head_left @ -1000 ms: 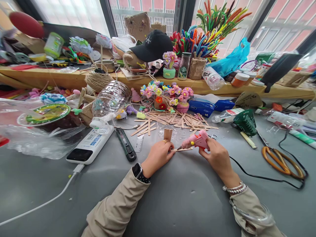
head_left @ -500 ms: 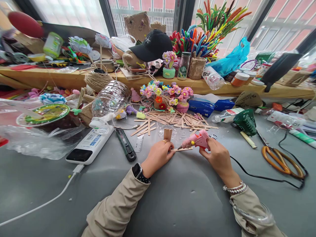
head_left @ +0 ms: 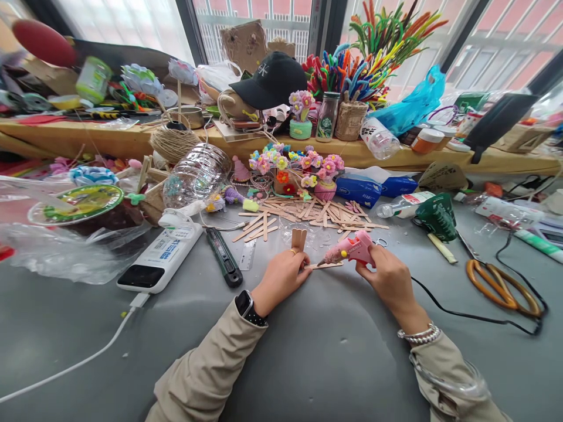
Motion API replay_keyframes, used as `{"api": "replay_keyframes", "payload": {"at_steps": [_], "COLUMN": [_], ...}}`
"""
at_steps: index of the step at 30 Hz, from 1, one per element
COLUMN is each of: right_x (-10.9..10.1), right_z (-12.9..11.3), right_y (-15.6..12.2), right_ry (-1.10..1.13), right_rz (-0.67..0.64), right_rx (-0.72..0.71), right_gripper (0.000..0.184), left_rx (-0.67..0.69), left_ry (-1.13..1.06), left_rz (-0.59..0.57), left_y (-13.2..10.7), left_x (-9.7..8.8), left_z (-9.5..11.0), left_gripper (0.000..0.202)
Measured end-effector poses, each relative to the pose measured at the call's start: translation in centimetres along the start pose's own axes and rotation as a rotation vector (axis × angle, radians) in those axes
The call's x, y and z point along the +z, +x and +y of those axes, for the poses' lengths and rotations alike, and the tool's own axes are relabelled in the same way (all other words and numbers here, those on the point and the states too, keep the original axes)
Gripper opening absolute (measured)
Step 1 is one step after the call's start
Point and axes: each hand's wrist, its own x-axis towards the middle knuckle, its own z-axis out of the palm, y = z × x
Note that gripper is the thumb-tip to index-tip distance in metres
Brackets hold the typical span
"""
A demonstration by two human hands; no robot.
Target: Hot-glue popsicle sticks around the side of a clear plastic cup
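My right hand [head_left: 386, 275] is closed round the handle of a pink hot glue gun [head_left: 358, 247]. The gun's nozzle points left and down, at or just above a flat wooden craft stick [head_left: 329, 265] lying on the table. My left hand [head_left: 285, 272] is closed on wooden craft sticks [head_left: 298, 239], whose rounded ends stand up fanned above the fingers. Its fingertips also reach the left end of the flat stick. The palm hides the lower part of the held sticks.
Behind my hands lies a pile of loose craft sticks [head_left: 308, 211]. A green utility knife [head_left: 224, 258], a clear ruler [head_left: 248, 255] and a white power bank [head_left: 160, 258] are on the left. Scissors [head_left: 501, 287] and the black cord [head_left: 461, 316] lie right. A crowded shelf [head_left: 264, 149] runs behind.
The glue gun's tip has shifted very slightly left along the flat stick. My left hand holds its place with the sticks.
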Motion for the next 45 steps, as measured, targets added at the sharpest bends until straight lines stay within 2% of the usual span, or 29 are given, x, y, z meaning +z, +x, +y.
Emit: {"api": "replay_keyframes", "payload": {"at_steps": [33, 45], "right_x": [-0.19, -0.26], "right_z": [0.18, 0.52], "right_y": [0.02, -0.13], "right_ry": [-0.014, 0.010], "right_rz": [-0.018, -0.044], "right_rx": [0.020, 0.026], "right_gripper": [0.012, 0.011], "left_rx": [-0.001, -0.016], "left_ry": [-0.013, 0.000], "left_rz": [0.020, -0.005], "left_y": [0.01, 0.02], "left_x": [0.18, 0.01], "left_z": [-0.12, -0.01], "left_gripper": [0.016, 0.017]}}
